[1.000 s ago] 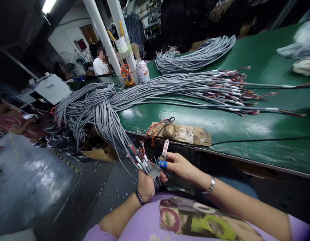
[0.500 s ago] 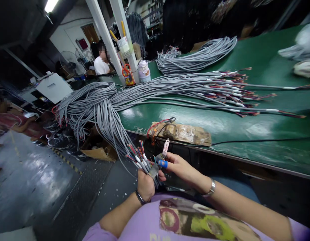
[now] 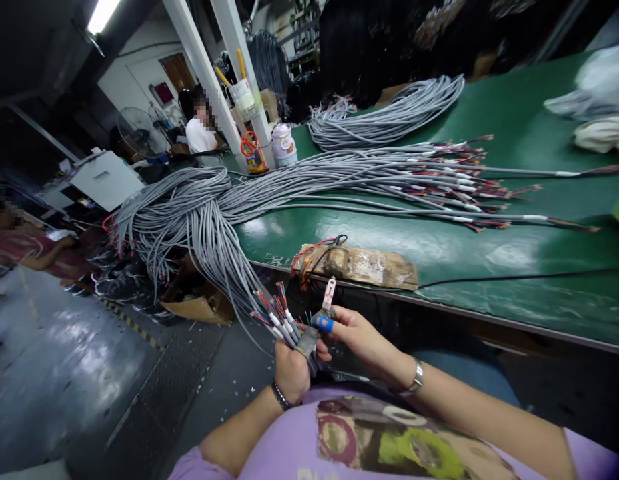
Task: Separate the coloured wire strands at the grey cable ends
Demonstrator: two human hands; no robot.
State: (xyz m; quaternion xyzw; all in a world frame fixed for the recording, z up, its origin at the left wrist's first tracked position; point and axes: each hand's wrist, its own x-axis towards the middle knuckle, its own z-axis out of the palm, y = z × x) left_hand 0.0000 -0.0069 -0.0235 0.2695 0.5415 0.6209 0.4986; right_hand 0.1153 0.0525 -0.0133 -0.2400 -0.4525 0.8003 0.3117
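L hand [image 3: 291, 370] grip round cable ends [image 3: 279, 319].

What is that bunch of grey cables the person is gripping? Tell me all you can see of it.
The bunch of grey cables is many thin, round, grey-jacketed leads that look like plastic. Their stripped ends fan out above the left hand, showing white sleeves and red, green and blue inner wires. The left hand is closed around the bunch just below those ends; the right hand holds a small pink-handled tool beside the tips. From the hand the cables rise to the edge of the green table, where they drape over the edge and spread across it.
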